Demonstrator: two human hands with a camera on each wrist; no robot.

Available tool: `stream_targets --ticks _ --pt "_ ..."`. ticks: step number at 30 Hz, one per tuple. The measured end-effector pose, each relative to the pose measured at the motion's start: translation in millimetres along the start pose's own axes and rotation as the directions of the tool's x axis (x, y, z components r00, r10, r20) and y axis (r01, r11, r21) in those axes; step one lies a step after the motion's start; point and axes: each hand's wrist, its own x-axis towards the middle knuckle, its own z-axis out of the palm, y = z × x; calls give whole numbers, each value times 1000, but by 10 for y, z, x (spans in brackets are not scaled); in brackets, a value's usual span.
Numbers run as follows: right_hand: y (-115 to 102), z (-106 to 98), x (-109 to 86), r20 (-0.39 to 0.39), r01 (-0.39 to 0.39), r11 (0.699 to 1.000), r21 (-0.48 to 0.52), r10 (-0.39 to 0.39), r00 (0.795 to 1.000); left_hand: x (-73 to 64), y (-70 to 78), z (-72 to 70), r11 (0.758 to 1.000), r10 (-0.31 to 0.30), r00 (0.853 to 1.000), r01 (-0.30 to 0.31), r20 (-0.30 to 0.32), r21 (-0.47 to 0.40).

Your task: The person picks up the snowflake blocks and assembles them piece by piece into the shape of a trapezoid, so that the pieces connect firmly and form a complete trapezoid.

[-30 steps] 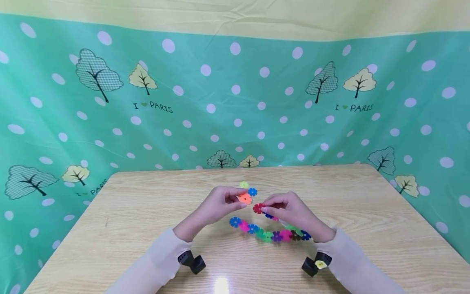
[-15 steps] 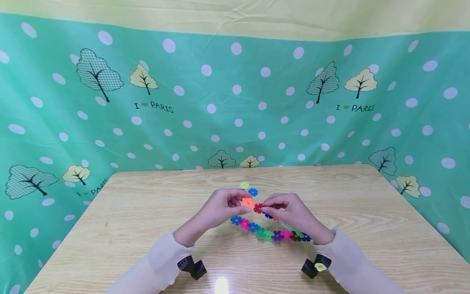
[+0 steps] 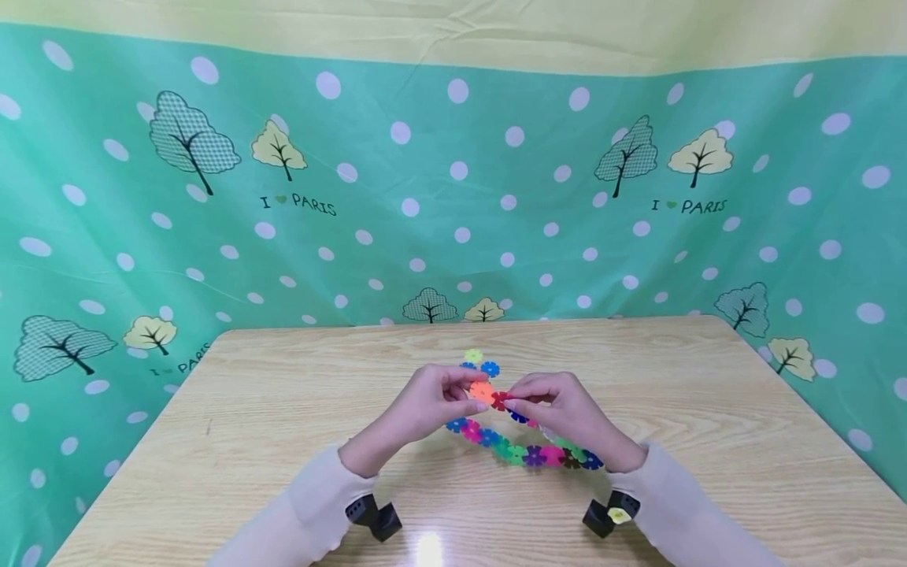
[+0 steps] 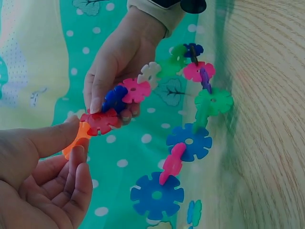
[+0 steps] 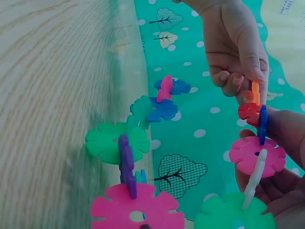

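My left hand (image 3: 430, 402) pinches an orange notched plastic disc (image 3: 481, 390), a snowflake-shaped building piece, between thumb and fingers. Opposite it, my right hand (image 3: 560, 403) pinches a red disc (image 4: 100, 123) that ends a long chain of such pieces. The orange disc's edge meets the red one, the two set at an angle. From the red disc the chain runs through a dark blue disc (image 4: 114, 99), a pink disc (image 4: 137, 90) and a white disc (image 4: 150, 74). It bends round below the right hand and ends at a blue disc (image 4: 157, 196) on the left.
Beyond the hands, a yellow-green disc (image 3: 473, 356) and blue discs (image 3: 490, 368) lie loose on the wooden table (image 3: 283, 425). A green dotted cloth (image 3: 383, 173) hangs behind the table. Black cameras (image 3: 374, 516) sit on both wrists.
My left hand has moved slightly right, bringing the orange disc from apart to against the red disc. My right hand has stayed nearly still.
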Motion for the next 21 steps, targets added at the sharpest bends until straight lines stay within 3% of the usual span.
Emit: stream_targets --ticks 4,12,21 --pt "-4 6 -3 7 6 999 37 -6 1000 2 -1 -14 999 10 1000 -11 23 45" --pt "39 39 6 4 119 991 53 -119 993 -10 -7 -19 998 24 999 -26 35 58" --pt "27 34 -8 1 121 991 49 -122 993 -13 -10 52 998 48 999 -49 11 41"
